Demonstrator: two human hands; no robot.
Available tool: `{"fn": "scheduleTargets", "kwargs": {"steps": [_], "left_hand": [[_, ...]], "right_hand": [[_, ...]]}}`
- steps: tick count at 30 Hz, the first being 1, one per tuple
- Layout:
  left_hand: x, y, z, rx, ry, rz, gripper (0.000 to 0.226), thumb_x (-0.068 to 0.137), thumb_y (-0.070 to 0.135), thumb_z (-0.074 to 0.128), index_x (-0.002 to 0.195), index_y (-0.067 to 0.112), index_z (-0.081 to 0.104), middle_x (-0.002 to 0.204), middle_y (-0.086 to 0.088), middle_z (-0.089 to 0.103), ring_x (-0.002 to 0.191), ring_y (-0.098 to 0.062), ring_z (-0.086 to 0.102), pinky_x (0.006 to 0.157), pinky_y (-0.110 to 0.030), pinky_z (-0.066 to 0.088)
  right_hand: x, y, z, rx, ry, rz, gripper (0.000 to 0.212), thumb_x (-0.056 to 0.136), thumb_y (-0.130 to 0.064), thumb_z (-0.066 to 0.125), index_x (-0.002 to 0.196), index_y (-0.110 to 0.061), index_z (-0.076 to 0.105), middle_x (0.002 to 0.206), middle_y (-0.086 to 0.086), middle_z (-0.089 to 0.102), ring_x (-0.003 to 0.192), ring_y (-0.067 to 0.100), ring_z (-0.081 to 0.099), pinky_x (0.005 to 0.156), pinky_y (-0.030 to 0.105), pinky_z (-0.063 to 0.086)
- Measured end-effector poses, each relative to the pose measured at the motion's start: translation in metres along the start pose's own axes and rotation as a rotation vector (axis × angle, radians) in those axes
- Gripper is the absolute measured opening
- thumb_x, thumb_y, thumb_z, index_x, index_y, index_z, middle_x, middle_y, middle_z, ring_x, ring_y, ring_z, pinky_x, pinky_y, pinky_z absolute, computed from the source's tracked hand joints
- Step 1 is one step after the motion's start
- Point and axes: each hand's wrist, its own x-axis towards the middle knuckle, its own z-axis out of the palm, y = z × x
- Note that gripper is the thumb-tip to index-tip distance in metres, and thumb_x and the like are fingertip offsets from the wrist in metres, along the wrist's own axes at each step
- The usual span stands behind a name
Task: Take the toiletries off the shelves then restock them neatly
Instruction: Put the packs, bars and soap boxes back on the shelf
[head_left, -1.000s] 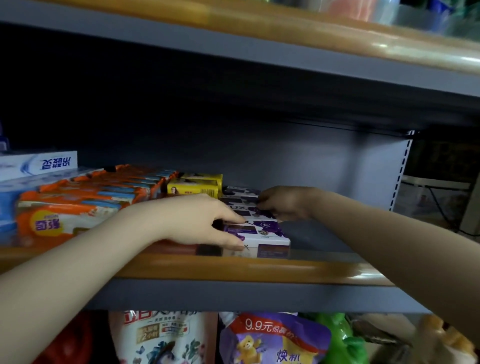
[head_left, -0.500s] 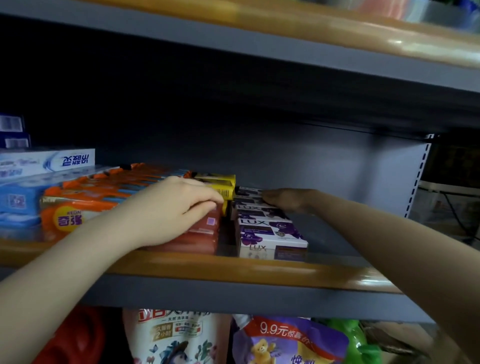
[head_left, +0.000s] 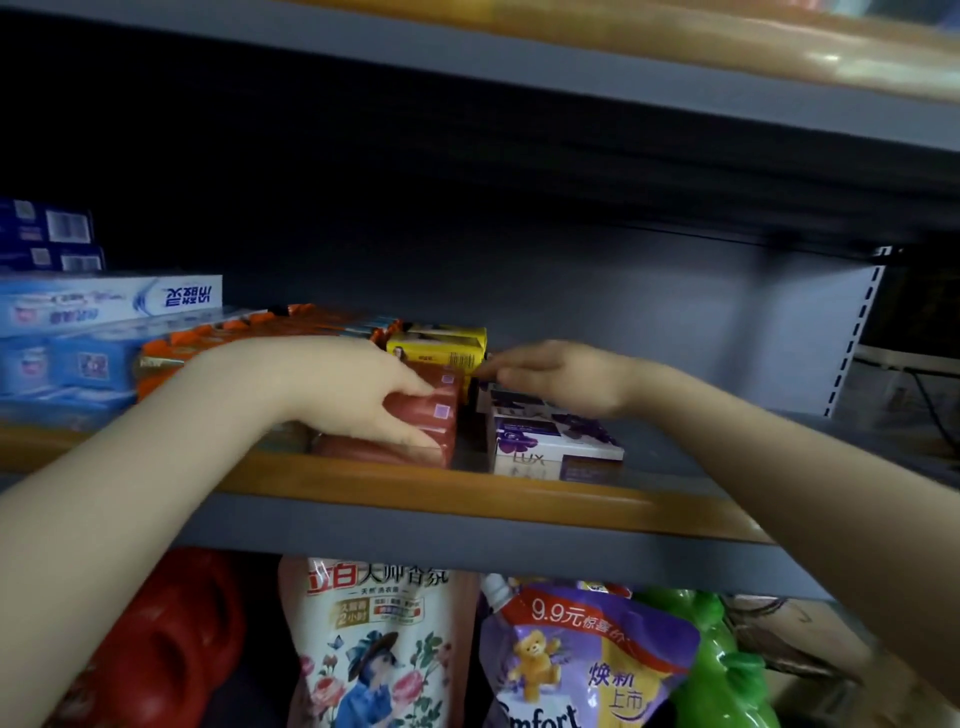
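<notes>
Shelf (head_left: 467, 499) stock is mid-tidy: your left hand (head_left: 332, 384) has shifted off the purple soap boxes (head_left: 550, 441) onto the red soap packs (head_left: 415, 426) left of them, fingers curled round the stack, squaring it up (restocking, I judge). Your right hand (head_left: 561, 379) now lies flat on the purple row's rear, fingers straight together. Both rows run long axis front-to-back, ends facing you.

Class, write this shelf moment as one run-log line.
left hand: grips red soap pack | right hand: rests on purple Lux boxes | shelf: restocking
</notes>
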Motion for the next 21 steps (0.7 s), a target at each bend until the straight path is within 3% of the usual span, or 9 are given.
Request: {"fn": "scheduleTargets", "kwargs": {"steps": [3,5,8,11,15,18,21], "left_hand": [[-0.008,0.008,-0.009,-0.052,-0.063,-0.015,0.076,0.071,0.063,0.061,0.138,0.044,0.032,0.135,0.025,0.039,0.123,-0.003,0.043,0.103,-0.020,0.035],[-0.019,0.010,-0.015,-0.050,0.019,0.030,0.076,0.075,0.052,0.066,0.140,0.040,0.031,0.134,0.024,0.038,0.126,-0.002,0.039,0.102,-0.018,0.031],[-0.032,0.000,-0.014,-0.004,0.164,0.096,0.047,0.079,0.038,0.068,0.123,0.037,0.052,0.119,0.022,0.046,0.115,-0.003,0.045,0.101,-0.025,0.037],[-0.043,-0.007,-0.006,0.007,0.230,0.120,0.014,0.085,0.027,0.064,0.098,0.029,0.069,0.105,0.015,0.056,0.099,-0.003,0.052,0.093,-0.032,0.043],[-0.051,-0.009,0.003,0.046,0.250,0.125,0.025,0.091,0.022,0.056,0.113,0.023,0.067,0.114,0.011,0.064,0.106,-0.002,0.052,0.099,-0.026,0.040],[-0.049,-0.009,0.002,0.119,0.195,0.105,0.037,0.093,0.034,0.049,0.128,0.025,0.055,0.129,0.009,0.056,0.121,-0.005,0.044,0.105,-0.022,0.031],[-0.038,-0.004,-0.003,0.169,0.157,0.050,0.049,0.087,0.046,0.053,0.132,0.027,0.049,0.131,0.007,0.052,0.122,-0.011,0.044,0.104,-0.028,0.035]], "right_hand": [[-0.016,-0.012,0.012,-0.045,0.086,-0.134,0.031,0.099,-0.022,0.041,0.127,-0.023,0.055,0.129,-0.005,0.056,0.116,0.011,0.051,0.094,0.023,0.041],[-0.021,-0.019,0.016,-0.064,0.198,-0.226,0.028,0.097,-0.019,0.047,0.122,-0.022,0.060,0.122,-0.006,0.060,0.111,0.009,0.054,0.091,0.023,0.044],[-0.021,-0.034,0.017,-0.022,0.251,-0.400,0.024,0.093,-0.013,0.055,0.113,-0.019,0.067,0.112,-0.008,0.062,0.106,0.007,0.056,0.091,0.016,0.043],[-0.015,-0.049,0.023,-0.081,0.123,-0.469,0.024,0.093,-0.018,0.055,0.114,-0.017,0.068,0.116,-0.006,0.060,0.106,0.005,0.054,0.093,0.013,0.038],[-0.009,-0.054,0.024,-0.185,0.012,-0.374,0.030,0.096,-0.027,0.048,0.123,-0.022,0.062,0.127,-0.007,0.055,0.112,0.005,0.050,0.098,0.018,0.035],[-0.008,-0.053,0.020,-0.222,-0.002,-0.299,0.034,0.097,-0.032,0.045,0.128,-0.024,0.057,0.132,-0.009,0.052,0.120,0.006,0.047,0.102,0.020,0.033],[-0.004,-0.052,0.020,-0.300,0.017,-0.267,0.040,0.091,-0.039,0.054,0.128,-0.024,0.056,0.129,-0.005,0.053,0.116,0.011,0.048,0.100,0.025,0.037]]}}
